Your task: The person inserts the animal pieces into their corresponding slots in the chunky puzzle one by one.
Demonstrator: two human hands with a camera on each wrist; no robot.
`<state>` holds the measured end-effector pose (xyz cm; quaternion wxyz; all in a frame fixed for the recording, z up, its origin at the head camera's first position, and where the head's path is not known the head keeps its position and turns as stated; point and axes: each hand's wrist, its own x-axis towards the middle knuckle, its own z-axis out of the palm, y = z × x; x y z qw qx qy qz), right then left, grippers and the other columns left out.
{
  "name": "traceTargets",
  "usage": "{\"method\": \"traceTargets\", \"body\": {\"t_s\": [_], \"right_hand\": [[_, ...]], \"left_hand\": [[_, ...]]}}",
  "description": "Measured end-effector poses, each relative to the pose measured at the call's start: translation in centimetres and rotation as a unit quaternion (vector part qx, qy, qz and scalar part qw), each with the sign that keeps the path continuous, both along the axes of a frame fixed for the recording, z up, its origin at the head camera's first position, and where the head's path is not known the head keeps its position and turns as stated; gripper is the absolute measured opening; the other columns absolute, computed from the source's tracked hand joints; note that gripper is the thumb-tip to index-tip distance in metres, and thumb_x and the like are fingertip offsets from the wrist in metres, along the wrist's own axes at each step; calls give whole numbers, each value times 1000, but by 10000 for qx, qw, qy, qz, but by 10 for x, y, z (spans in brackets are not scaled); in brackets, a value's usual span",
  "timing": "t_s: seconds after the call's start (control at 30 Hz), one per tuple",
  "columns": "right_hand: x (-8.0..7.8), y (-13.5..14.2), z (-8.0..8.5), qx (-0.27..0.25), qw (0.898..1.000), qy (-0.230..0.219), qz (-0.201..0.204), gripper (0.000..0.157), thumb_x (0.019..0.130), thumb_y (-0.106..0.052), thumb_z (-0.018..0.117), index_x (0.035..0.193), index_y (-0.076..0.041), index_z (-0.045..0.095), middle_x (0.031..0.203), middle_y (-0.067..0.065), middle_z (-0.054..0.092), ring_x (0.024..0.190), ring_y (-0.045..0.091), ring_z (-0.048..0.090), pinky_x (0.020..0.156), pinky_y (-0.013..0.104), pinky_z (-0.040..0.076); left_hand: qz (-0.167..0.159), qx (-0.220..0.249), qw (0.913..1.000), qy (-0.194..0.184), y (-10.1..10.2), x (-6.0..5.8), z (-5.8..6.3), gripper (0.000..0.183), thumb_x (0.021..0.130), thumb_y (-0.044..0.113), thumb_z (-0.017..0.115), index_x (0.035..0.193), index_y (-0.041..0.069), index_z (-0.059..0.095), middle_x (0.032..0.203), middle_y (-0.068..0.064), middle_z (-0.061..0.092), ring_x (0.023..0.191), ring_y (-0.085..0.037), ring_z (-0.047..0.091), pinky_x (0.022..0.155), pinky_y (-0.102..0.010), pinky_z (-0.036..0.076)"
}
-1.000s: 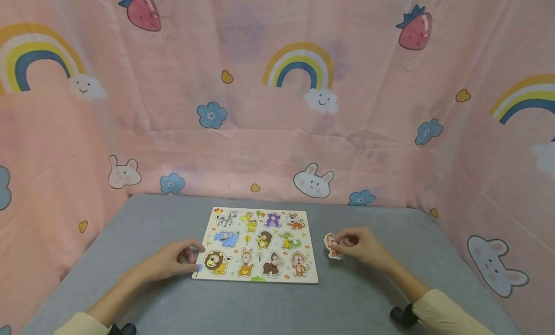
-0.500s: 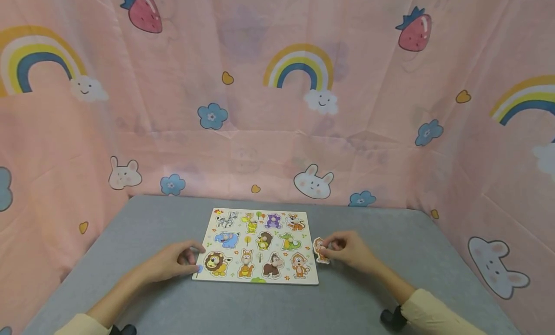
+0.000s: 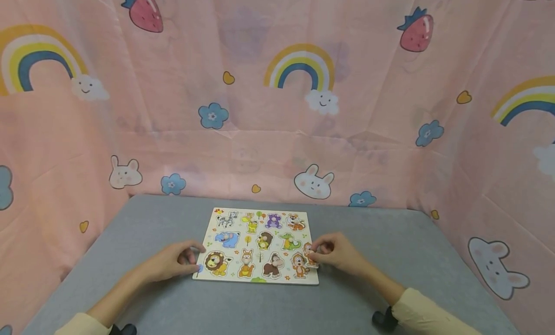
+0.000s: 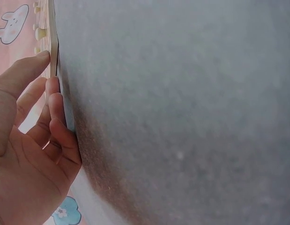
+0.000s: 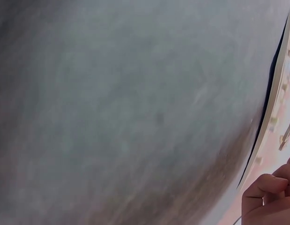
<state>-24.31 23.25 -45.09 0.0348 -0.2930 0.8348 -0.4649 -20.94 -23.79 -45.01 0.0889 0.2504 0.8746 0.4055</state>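
Observation:
A pale animal puzzle board lies on the grey table. My left hand holds its left edge; in the left wrist view the thumb meets the board's edge with the other fingers bent beside it. My right hand pinches an orange monkey puzzle piece, tilted over the board's right edge. The piece overlaps the monkey picture at the front right corner. In the right wrist view, the right hand shows only partly, at the lower right.
Other animals on the board include a lion, a gorilla and a crocodile; some bear small knobs. The grey table reaches back to a pink printed curtain that rises behind and at both sides.
My right hand has carried the monkey piece leftward, from beside the board to over its right edge. The left hand and the board have stayed in place.

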Motion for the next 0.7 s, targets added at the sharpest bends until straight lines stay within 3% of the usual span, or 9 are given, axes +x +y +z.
{"method": "traceTargets", "body": {"t_s": [0.3,0.7], "right_hand": [[2,-9,-3,162,9996,-227,-37,19,89,-20,82,92,-2,75,63,-6,45,57,6,40,53,21,33],[9,-24,-3,-43,9997,-234,49,10,85,-11,84,85,-8,74,61,-6,44,55,6,39,51,21,31]], "left_hand": [[65,-21,10000,-36,1,1,1,37,90,14,78,121,3,62,85,0,57,68,-11,53,62,-26,43],[95,-51,9999,-62,1,1,1,37,90,14,78,121,3,62,86,0,57,68,-11,52,61,-26,43]]}}
